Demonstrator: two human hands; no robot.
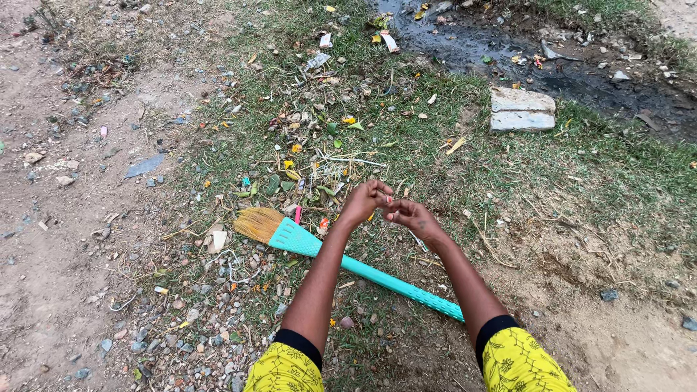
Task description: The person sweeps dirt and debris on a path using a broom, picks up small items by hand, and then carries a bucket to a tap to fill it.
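Ground plot, as we find it from our head camera. Our left hand (365,201) and right hand (410,215) meet fingertip to fingertip at centre, above the grass. Beneath our forearms a broom (341,260) lies on the ground, its bristle head to the left, its handle running right and toward us, passing under both arms. Beyond our hands, a litter pile (316,156) lies on the grass. Farther back and right, a stone block (521,110) sits at the edge of a wet ditch (523,62). Left of everything, a bare dirt path (65,218); gravel (203,319) lies between path and broom.
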